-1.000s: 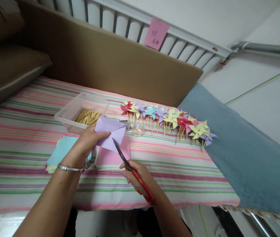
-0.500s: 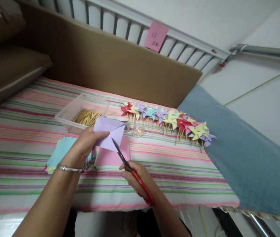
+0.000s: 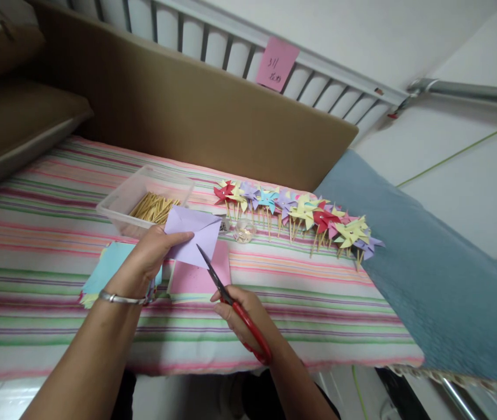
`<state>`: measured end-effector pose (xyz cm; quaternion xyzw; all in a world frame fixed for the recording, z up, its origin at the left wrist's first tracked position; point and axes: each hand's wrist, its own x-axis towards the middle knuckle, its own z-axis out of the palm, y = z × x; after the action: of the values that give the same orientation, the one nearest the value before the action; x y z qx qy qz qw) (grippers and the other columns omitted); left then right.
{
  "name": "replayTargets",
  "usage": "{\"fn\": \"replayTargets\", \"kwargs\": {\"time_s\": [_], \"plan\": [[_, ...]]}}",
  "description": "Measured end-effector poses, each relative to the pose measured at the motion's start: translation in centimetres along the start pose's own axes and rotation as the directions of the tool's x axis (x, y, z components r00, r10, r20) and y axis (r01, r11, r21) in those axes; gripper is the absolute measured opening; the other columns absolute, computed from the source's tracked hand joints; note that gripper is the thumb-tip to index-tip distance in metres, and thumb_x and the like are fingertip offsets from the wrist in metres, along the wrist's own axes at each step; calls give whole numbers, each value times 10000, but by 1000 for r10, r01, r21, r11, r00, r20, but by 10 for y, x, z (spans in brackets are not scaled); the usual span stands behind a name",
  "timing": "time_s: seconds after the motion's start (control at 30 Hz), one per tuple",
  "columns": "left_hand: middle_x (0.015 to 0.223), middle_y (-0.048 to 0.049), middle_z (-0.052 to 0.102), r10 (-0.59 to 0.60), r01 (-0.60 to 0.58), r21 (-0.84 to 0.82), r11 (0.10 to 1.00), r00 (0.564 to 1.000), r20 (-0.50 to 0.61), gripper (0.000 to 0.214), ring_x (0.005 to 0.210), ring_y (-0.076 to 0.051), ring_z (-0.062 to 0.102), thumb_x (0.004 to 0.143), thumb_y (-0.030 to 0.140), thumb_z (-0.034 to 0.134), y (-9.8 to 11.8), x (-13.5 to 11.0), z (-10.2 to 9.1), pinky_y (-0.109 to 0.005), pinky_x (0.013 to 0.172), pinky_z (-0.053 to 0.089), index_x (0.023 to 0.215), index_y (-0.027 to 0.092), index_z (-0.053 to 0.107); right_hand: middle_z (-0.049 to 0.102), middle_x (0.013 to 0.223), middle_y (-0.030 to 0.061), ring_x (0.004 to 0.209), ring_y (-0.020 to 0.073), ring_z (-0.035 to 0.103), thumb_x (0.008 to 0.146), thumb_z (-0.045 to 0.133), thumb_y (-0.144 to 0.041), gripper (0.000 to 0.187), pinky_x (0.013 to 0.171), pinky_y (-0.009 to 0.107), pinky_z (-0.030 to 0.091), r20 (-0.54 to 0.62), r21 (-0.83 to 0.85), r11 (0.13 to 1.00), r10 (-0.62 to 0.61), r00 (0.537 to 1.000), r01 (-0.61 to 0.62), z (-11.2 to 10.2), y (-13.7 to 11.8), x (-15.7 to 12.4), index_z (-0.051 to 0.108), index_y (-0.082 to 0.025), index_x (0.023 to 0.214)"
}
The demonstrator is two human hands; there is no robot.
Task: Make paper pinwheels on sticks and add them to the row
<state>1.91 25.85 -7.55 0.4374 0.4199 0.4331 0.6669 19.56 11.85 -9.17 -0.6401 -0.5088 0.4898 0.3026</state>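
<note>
My left hand point(image 3: 154, 248) pinches a purple paper square point(image 3: 196, 233) by its left side, thumb on top. Slits run in from the paper's corners. My right hand point(image 3: 242, 318) is closed round the red handles of a pair of scissors point(image 3: 220, 287). The dark blades point up and left, with their tip at the paper's lower right part. Under the purple sheet lies a pink paper stack point(image 3: 200, 279). A stack of coloured paper point(image 3: 108, 268), light blue on top, sits by my left wrist and is partly hidden by it.
Behind my left hand stands a clear plastic box point(image 3: 119, 207) holding wooden sticks point(image 3: 154, 207). Small clear containers point(image 3: 245, 231) sit right of the paper. A row of paper pinwheels point(image 3: 303, 213) stretches to the right. A brown board point(image 3: 213, 116) rises behind the striped cloth point(image 3: 296, 315).
Almost nothing differs. The purple paper and the scissors have shifted very slightly left, with both hands keeping their hold.
</note>
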Motion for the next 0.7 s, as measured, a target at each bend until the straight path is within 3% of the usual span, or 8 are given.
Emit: {"fn": "replayTargets", "kwargs": {"time_s": [0.37,0.57,0.7], "plan": [[768,-54,727,14,-14,6,1000,1000,-14,285,614,-191,626,502,266,798,0,1,0,-266,544,473,753,156,719,434,592,-43,519,82,359,758,612,-382,236,501,213,288,-1,-28,999,17,1000,-17,0,-4,-1,630,-167,854],[787,-58,730,23,-22,35,999,999,-25,291,634,-193,633,521,273,789,-2,1,0,-263,568,470,774,150,718,481,619,-34,548,92,414,777,597,-366,226,520,212,334,-5,-119,992,-50,999,49,0,-1,1,632,-165,875],[757,-52,722,16,-15,40,999,999,-38,277,612,-190,624,527,270,778,1,0,-3,-261,539,469,768,151,711,483,600,-55,481,77,437,797,528,-239,227,478,192,361,114,-179,982,-37,993,58,-7,8,-2,586,-195,1012]]}}
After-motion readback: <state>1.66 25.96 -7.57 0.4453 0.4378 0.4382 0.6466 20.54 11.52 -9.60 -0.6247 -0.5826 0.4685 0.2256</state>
